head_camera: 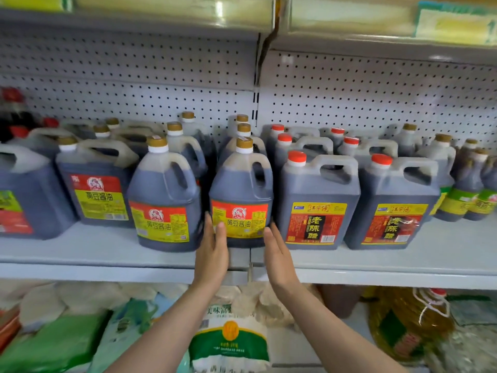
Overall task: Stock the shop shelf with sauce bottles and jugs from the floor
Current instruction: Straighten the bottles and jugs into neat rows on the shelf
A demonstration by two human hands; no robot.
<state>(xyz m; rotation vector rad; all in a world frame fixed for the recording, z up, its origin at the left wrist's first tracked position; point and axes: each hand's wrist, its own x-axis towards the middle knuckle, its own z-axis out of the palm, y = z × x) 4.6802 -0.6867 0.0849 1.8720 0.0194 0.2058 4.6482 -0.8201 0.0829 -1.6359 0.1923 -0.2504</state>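
A dark soy sauce jug [240, 189] with a gold cap and a red and yellow label stands at the front of the grey shelf [107, 254], in the middle. My left hand [212, 251] lies flat against its lower left side with straight fingers. My right hand [277, 254] is held flat at its lower right corner, fingertips at the jug's base. A matching jug [164, 200] stands just to the left. Two red-capped vinegar jugs [317, 200] [392, 205] stand to the right.
More jugs fill the rows behind and a larger jug [96, 184] sits further left. Small bottles [473, 184] stand at the far right. The shelf below holds bags of rice [231, 337] and a yellow oil jug [408, 324]. Pegboard backs the shelf.
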